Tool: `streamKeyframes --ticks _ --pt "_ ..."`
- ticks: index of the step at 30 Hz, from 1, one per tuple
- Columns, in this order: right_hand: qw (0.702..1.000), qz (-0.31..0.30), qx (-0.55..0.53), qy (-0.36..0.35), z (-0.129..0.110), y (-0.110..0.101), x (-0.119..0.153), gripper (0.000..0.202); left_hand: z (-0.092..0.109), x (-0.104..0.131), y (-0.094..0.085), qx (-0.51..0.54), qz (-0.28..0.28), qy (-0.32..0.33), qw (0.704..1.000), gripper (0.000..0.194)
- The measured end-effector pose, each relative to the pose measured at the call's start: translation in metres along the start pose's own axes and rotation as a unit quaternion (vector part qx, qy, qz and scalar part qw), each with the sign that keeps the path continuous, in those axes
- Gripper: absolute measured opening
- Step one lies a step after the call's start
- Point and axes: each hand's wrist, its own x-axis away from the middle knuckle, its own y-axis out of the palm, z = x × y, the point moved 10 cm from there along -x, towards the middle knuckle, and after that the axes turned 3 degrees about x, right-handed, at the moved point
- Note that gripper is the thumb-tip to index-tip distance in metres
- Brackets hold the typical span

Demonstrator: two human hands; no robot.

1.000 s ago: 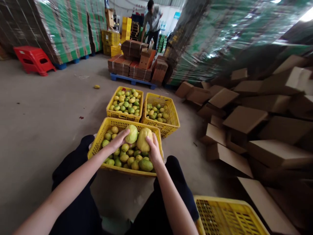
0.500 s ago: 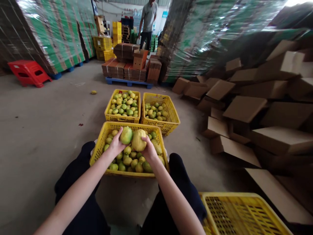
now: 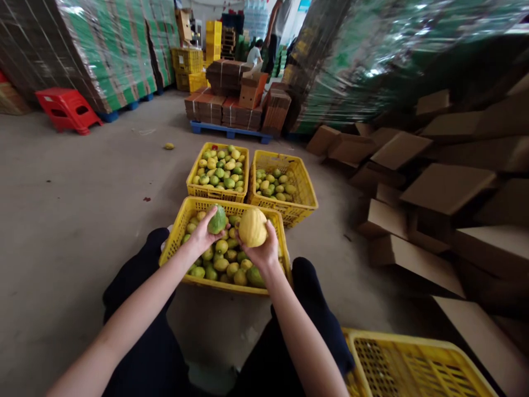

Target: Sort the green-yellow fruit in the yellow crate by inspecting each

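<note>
My left hand (image 3: 203, 234) is closed around a green lemon (image 3: 217, 220), held above the near yellow crate (image 3: 173, 251). To its right, my right hand (image 3: 266, 249) grips a large, ribbed yellow lemon (image 3: 253, 227) from below and the side. The two fruits are apart. Under my hands the crate holds many green and yellow lemons (image 3: 222, 264). The crate stands between my knees.
Behind stand a yellow crate heaped with lemons (image 3: 217, 172) and a partly filled one (image 3: 303, 182). An empty-looking yellow crate (image 3: 413, 358) is at lower right. Cardboard boxes (image 3: 448, 187) pile up on the right. A red stool (image 3: 68, 110) and a bundled-cardboard pallet (image 3: 231, 132) stand farther off.
My hands have turned the two lemons and drawn them slightly apart. The view has shifted, so the scene sits farther right. A second person now shows at the back.
</note>
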Motion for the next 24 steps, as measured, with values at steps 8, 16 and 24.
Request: streamKeyframes --ticks 8,16,24 --pt "0.993 -0.077 0.082 0.036 0.005 0.016 0.003 0.056 0.007 -0.001 0.004 -0.058 -0.048 0.049 0.996 0.041" --pt "0.919 0.081 0.284 -0.262 -0.046 -0.001 0.017 0.046 0.034 0.025 0.033 -0.230 -0.158 0.252 0.927 0.051" --pt "0.495 -0.045 0.599 -0.628 -0.060 0.060 0.083 0.063 0.045 0.044 0.042 -0.377 -0.151 0.378 0.832 0.057"
